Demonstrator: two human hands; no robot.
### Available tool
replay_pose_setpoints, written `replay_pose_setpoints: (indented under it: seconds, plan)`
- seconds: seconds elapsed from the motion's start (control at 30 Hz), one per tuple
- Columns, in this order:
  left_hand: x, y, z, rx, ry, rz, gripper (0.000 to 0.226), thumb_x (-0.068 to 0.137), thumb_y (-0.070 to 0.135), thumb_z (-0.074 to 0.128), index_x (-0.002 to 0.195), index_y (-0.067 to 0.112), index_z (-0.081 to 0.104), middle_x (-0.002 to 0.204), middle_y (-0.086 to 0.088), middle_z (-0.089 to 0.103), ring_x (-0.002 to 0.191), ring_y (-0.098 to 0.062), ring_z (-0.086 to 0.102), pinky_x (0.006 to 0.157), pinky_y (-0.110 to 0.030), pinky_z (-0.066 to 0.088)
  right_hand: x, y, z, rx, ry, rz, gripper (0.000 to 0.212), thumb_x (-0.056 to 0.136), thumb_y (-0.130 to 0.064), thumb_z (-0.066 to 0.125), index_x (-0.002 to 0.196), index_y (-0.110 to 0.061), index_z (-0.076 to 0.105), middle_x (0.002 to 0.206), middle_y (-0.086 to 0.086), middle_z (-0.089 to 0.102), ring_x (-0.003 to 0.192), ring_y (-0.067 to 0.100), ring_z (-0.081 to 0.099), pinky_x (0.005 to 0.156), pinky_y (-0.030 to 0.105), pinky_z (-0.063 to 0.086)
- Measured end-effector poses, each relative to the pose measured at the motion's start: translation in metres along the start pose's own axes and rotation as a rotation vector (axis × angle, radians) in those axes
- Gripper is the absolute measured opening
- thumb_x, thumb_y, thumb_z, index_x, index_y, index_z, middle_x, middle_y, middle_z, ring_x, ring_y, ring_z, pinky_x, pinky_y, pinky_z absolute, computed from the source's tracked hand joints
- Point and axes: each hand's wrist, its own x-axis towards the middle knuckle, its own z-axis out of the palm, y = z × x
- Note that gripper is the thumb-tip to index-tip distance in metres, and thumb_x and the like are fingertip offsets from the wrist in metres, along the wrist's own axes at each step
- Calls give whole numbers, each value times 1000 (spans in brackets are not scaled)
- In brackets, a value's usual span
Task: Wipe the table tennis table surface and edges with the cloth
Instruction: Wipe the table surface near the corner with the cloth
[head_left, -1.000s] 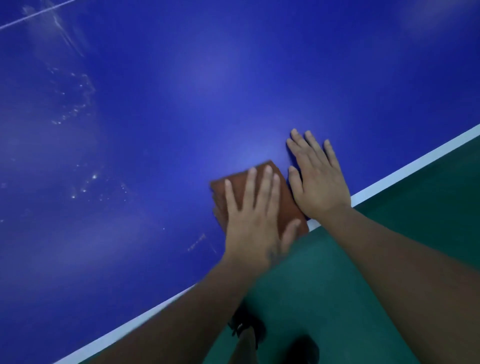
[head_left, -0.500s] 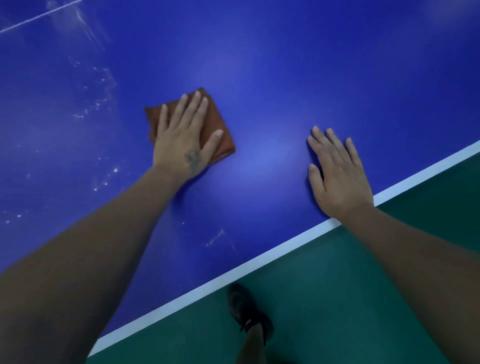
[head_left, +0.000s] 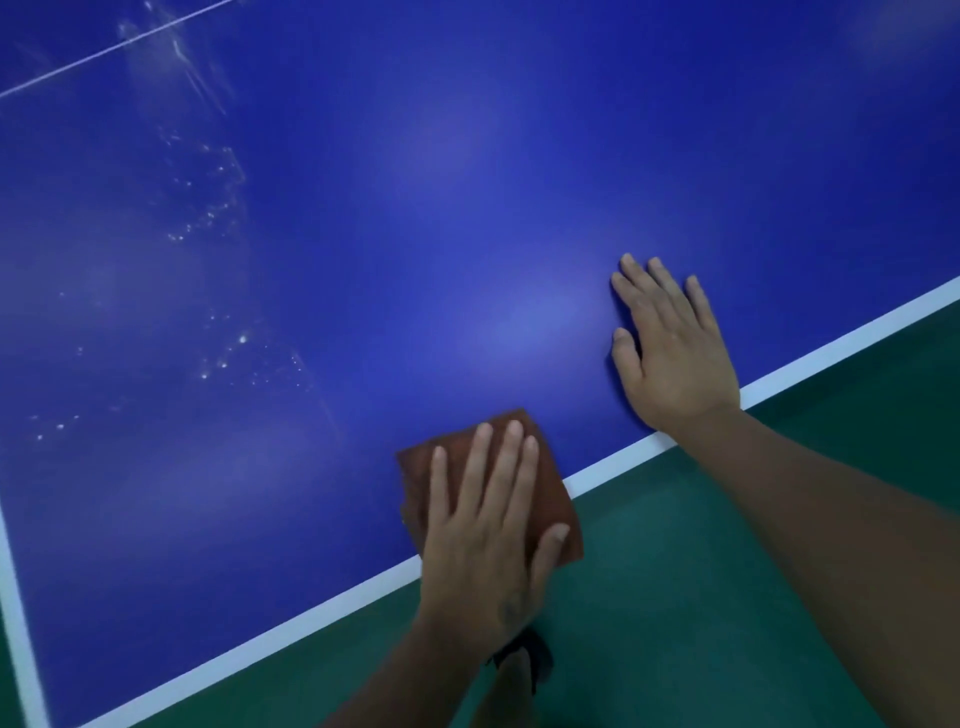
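Observation:
The blue table tennis table (head_left: 467, 208) fills most of the view, with a white line along its near edge (head_left: 831, 348). A folded brown cloth (head_left: 550, 488) lies on that near edge, partly overhanging it. My left hand (head_left: 483, 530) presses flat on the cloth, fingers straight and spread. To the right, my right hand (head_left: 670, 353) rests flat on the bare blue surface beside the white line, holding nothing.
Wet streaks and droplets (head_left: 218, 208) glint on the left part of the table. A thin white centre line (head_left: 104, 52) crosses the far left corner. Green floor (head_left: 727, 571) lies below the edge, with my dark shoe (head_left: 524, 660) under my left wrist.
My left hand has pulled the cloth from the middle of the table back toward me to the near edge. My right hand has stayed planted near the white line.

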Motion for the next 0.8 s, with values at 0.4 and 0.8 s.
replay_pose_setpoints:
  seconds: [0.4,0.8]
  plan:
    - [183,-90,-23,3,52,-218,77,110,61,22,172,16,18,180,-1,15,167,-25,9,133,-61,5,0,0,-1,5,-18,-2,58,107,-31,34,163,-17,30,174,-7,18,162,14,8,131,48,9]
    - [28,-23,-2,-61,7,226,75,110,61,34,172,21,21,181,5,9,167,-19,3,133,-56,10,-3,-6,-3,-13,-17,14,61,105,-33,27,163,-15,30,174,-5,18,162,15,9,132,48,8]
